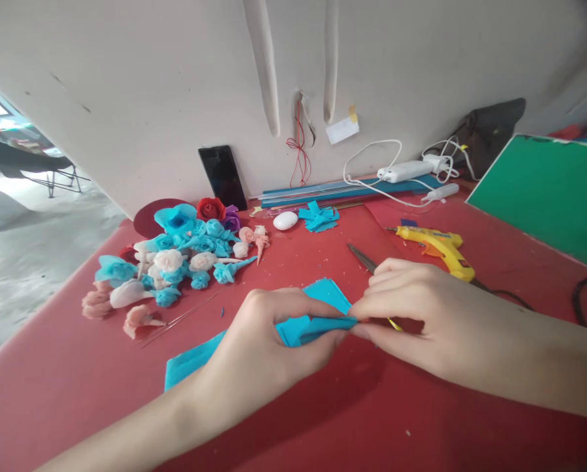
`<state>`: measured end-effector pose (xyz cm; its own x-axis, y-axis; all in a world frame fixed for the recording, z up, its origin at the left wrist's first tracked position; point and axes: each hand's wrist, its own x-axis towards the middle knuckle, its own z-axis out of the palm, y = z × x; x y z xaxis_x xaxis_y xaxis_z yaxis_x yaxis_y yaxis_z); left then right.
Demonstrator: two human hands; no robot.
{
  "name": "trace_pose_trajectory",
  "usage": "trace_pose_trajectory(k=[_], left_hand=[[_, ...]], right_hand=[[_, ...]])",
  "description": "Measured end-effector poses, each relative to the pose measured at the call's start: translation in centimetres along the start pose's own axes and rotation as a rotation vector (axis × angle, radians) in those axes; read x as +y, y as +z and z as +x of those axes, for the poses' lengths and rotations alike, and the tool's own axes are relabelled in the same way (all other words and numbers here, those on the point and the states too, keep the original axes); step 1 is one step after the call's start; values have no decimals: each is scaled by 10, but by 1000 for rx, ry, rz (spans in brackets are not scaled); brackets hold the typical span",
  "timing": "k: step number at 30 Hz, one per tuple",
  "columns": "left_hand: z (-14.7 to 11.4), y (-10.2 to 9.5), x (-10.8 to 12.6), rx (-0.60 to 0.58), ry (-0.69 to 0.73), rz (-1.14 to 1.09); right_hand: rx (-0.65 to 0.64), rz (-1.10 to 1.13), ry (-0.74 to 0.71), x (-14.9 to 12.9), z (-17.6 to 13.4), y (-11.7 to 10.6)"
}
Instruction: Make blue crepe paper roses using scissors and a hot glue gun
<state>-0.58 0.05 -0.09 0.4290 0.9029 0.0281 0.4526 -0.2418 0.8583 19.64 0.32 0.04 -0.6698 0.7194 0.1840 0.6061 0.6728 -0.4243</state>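
My left hand [268, 337] is closed, its thumb and fingers pinching a folded strip of blue crepe paper [320, 326]. At the strip's right end, my right hand [414, 308] grips the same paper between thumb and forefinger, and the two hands' fingertips almost meet. A pair of scissors [361, 257] shows its dark blades beyond the right knuckles and a bit of yellow handle below; I cannot tell whether the hand holds it or lies over it. Beneath my left hand a longer sheet of blue crepe paper [195, 359] rests on the red table [293, 419].
Blue, white, pink and red paper flowers [170, 261] are heaped at the left by thin wires [182, 319]. A yellow glue gun [438, 246] lies at the right. Behind are cut blue pieces [319, 217], a white egg-shaped object [286, 221], a leaning phone [223, 177] and a power strip [404, 172].
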Motion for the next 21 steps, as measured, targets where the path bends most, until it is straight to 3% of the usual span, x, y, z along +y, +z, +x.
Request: trace_pose_trajectory(k=[6,11,17,21], left_hand=[[8,-1,-6,2,-76,-49],[17,-3,-18,32,-117,-84],[21,7,-35,52,-107,-151],[21,16,-47,98,-100,-162]], right_hand=[[13,-15,93,4,1,2],[-33,42,302,26,4,-11],[190,-25,547,65,6,-33],[287,-79,752,100,-12,-24]])
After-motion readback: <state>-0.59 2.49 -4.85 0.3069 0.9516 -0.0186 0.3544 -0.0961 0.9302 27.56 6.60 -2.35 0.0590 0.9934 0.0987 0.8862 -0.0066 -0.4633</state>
